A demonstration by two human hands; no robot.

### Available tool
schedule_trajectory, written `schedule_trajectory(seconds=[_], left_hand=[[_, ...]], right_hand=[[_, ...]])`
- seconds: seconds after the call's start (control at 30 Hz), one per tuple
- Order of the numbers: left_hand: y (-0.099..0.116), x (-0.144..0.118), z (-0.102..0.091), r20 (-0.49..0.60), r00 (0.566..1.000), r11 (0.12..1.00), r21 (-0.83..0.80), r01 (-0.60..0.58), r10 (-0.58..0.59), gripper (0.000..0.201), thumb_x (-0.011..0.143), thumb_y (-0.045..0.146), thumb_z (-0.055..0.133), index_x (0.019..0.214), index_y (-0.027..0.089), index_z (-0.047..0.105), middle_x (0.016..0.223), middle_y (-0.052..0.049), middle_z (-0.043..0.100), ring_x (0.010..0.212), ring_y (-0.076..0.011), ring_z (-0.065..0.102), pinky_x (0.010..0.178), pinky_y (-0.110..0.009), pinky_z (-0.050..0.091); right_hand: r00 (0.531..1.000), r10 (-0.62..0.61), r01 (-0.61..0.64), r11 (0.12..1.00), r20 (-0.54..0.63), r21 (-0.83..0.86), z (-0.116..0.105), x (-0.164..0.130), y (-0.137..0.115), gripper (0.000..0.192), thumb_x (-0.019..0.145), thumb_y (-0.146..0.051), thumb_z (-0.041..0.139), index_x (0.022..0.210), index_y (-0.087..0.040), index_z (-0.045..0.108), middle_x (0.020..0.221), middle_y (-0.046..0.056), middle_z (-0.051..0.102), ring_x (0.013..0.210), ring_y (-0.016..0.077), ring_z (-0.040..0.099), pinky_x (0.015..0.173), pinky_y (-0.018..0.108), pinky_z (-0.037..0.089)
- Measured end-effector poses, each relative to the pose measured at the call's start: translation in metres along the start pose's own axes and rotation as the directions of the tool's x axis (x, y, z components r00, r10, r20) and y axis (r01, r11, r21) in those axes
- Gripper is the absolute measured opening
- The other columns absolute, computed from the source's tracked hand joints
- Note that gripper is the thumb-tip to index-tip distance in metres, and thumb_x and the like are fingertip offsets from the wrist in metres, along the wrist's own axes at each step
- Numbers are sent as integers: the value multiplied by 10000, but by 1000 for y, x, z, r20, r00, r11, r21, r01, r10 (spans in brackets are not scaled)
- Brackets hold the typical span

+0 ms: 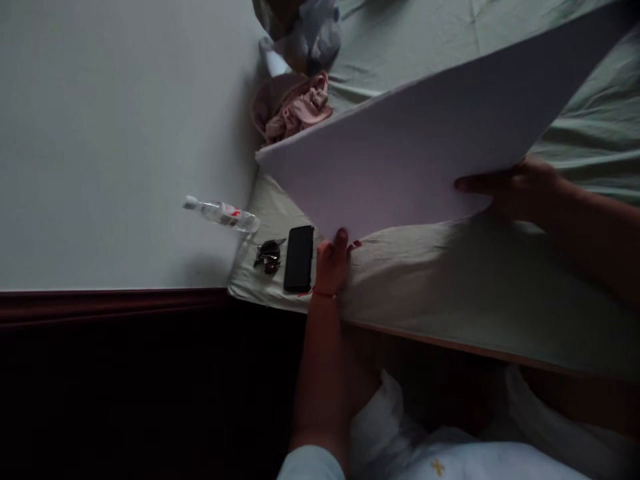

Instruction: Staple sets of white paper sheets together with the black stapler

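Wrinkled green cloth adjoins a pale wall; both hands, nearly closed, pinch a white sheet.

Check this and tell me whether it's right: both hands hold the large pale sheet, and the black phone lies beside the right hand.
One thing is wrong: in the head view, the black phone lies beside the left hand, not the right hand. Both hands do hold the large pale sheet.

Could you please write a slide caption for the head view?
Left hand and right hand hold a white sheet near a phone and bottle.
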State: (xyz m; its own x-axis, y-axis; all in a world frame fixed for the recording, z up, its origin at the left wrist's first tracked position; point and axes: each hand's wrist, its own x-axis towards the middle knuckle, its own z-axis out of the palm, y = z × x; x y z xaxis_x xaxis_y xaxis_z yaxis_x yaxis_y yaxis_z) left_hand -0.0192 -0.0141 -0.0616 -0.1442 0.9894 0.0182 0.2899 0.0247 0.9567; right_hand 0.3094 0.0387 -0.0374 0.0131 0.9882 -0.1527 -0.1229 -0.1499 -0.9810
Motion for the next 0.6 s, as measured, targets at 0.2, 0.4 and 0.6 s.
schedule_trajectory(seconds=[0.2, 0.4, 0.6], left_hand=[[6, 0, 5, 39, 998, 989, -133, 57, -52, 545, 875, 738, 649, 779, 202, 625, 631, -2, 634, 441, -92, 523, 401, -240, 409], [17, -4, -16, 315, 932, 972, -87, 218, -180, 586, 863, 756, 642, 696, 195, 639, 595, -83, 697, 347, -92, 462, 347, -256, 337], [19, -6, -28, 560, 787, 951, 5, 308, -258, 596, 878, 731, 629, 649, 182, 658, 593, -106, 698, 332, -94, 446, 327, -251, 300]], right_hand=[[980, 197, -197, 978, -7, -68, -7, 4, 0, 338, 571, -290, 925, 831, -193, 732, 1150, 109, 770, 1113, 333, 701, 1022, 518, 579], [977, 206, -200, 975, 62, -94, -18, -7, -32, 179, 719, -237, 817, 894, -214, 783, 1024, 72, 778, 967, 253, 741, 996, 494, 597], [953, 288, -213, 855, 93, -473, -52, 11, -43, 276, 764, -273, 835, 1038, -272, 802, 937, 24, 782, 892, 212, 744, 903, 459, 610]])
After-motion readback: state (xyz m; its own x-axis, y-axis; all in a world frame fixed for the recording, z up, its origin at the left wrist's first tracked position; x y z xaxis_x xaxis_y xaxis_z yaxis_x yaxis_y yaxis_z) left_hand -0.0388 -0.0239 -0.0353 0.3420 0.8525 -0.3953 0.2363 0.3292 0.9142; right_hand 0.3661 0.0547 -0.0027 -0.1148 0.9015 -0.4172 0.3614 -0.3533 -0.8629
